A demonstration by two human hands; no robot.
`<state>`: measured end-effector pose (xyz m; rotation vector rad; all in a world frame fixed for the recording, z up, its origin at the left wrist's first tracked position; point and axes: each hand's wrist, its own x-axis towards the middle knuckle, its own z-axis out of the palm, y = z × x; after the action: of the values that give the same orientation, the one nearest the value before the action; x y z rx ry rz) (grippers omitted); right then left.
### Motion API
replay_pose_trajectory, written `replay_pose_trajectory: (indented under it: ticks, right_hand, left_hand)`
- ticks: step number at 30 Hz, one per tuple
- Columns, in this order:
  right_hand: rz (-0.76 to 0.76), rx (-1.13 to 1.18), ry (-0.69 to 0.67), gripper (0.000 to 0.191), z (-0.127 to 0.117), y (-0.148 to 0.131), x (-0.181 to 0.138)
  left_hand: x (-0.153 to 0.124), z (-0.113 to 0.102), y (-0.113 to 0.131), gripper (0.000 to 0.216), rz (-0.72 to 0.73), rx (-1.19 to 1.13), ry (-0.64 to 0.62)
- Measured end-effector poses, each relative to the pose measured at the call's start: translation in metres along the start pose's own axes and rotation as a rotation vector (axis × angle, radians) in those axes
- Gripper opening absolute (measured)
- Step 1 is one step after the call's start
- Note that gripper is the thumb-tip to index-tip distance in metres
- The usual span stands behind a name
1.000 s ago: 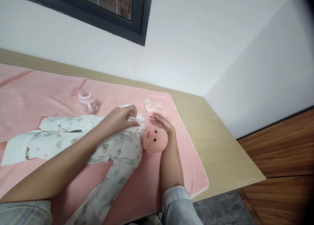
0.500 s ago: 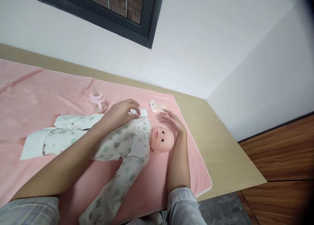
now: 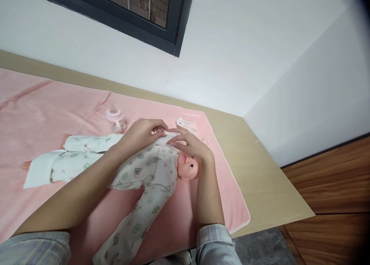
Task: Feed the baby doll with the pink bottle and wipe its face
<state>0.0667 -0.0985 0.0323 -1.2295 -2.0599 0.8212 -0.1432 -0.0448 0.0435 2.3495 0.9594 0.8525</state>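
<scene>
A bald baby doll (image 3: 189, 168) lies on its back on a pink blanket (image 3: 162, 226), wearing white clothes printed with bears. Near the doll's far shoulder, a piece of white cloth (image 3: 162, 140) is bunched up; whether it belongs to the garment I cannot tell. My left hand (image 3: 144, 133) reaches across the doll's chest, thumb and fingers pinching this cloth. From the head side comes my right hand (image 3: 192, 143), its curled fingers on the cloth's other edge. My right wrist hides part of the doll's head. The near sleeve (image 3: 138, 222) stretches toward me.
A pink-topped baby bottle (image 3: 115, 119) stands beyond the doll's legs. Past my right hand lies a small white and pink packet (image 3: 186, 124). The blanket covers a wooden table (image 3: 260, 180) against a white wall, below a dark-framed window (image 3: 173, 33).
My right hand has moved left from beside the packet to the white cloth and closed on it, now covering part of the doll's head. My left hand has stayed nearly in place.
</scene>
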Motion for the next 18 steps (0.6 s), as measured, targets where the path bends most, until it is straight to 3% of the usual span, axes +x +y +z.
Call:
replay_pose_trajectory:
  ticks: [3, 6, 14, 18]
  right_hand:
    - [-0.002, -0.015, 0.024, 0.022, -0.002, 0.0, 0.002]
    - [0.027, 0.006, 0.16, 0.024, -0.015, 0.009, -0.004]
    - [0.191, 0.05, 0.543, 0.027, -0.054, 0.082, -0.001]
    - [0.25, 0.123, 0.584, 0.038, -0.057, 0.107, 0.018]
  left_hand:
    - [-0.002, -0.005, 0.002, 0.022, 0.02, 0.018, 0.047]
    - [-0.004, -0.02, 0.002, 0.026, -0.008, 0.048, 0.125]
    - [-0.012, -0.071, -0.029, 0.023, -0.192, 0.014, 0.341]
    - [-0.016, -0.087, -0.051, 0.028, -0.317, 0.087, 0.424]
